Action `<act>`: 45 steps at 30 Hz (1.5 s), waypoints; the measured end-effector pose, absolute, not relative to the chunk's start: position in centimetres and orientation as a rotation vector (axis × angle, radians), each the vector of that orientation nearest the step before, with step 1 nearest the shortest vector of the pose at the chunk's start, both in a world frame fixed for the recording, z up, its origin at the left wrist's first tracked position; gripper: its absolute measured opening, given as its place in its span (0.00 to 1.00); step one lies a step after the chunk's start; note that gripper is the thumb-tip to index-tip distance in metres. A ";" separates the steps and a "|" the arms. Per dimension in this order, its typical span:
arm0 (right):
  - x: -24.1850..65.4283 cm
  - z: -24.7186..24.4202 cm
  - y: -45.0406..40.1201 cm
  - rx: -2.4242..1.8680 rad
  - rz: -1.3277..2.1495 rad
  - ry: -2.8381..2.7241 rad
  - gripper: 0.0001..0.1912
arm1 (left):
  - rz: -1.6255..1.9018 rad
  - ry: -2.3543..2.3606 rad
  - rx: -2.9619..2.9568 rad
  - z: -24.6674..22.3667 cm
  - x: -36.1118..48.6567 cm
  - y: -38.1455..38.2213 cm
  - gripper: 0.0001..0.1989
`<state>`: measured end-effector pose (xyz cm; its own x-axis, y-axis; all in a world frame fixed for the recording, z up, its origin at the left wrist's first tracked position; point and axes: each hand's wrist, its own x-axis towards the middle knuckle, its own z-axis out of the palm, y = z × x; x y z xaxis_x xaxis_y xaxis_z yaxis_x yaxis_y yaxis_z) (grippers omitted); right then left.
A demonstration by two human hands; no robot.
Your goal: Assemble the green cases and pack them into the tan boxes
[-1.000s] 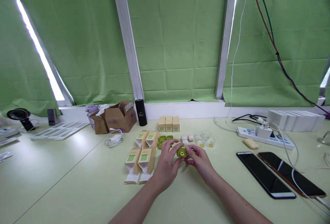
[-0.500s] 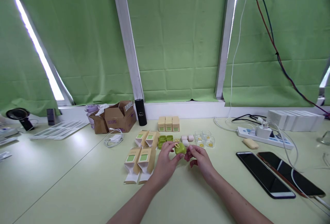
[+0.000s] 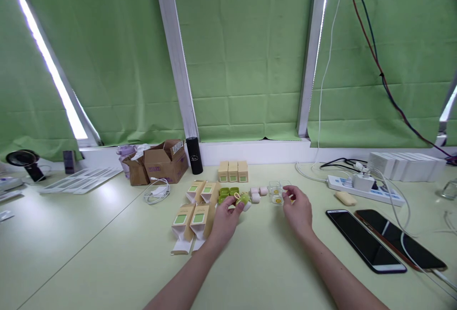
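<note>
My left hand is closed around a small green case with a pale loop on top. A white part shows at the lower right of the case. My right hand has reached the group of small clear plastic cups, with thumb and fingers closed on the rightmost cup. Between the hands lie a few small pale pink pieces. Behind my left hand stand several green square pieces; small yellowish loops lie beside them, partly hidden.
Open cardboard boxes with green labels lie left of my left hand. Three small closed boxes stand behind. A black cylinder and brown carton are back left. Right are phones, a power strip and cables.
My right hand has left the green case and moved right to the clear cups. My left hand has shifted slightly left with the case, which is now tilted, showing a white part.
</note>
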<state>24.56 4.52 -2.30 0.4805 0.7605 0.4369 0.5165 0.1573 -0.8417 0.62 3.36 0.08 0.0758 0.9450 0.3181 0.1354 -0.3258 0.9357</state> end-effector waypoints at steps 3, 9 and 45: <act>26.3 -2.9 5.3 -1.700 -0.017 -1.203 0.17 | 1.322 1.111 1.545 0.2 0.6 3.3 0.27; 27.4 -4.3 5.8 -1.856 -0.002 -1.242 0.15 | 1.319 1.115 1.550 0.1 0.6 3.4 0.28; 19.8 -0.8 1.3 -0.382 1.611 -0.835 0.25 | 1.442 1.071 1.433 0.0 0.2 3.9 0.31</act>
<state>19.83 1.30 -0.84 -0.2258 0.9528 0.2030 -0.7152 -0.0206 -0.6986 0.21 3.94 -0.03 -0.0175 0.9528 0.3032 0.0147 -0.3029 0.9529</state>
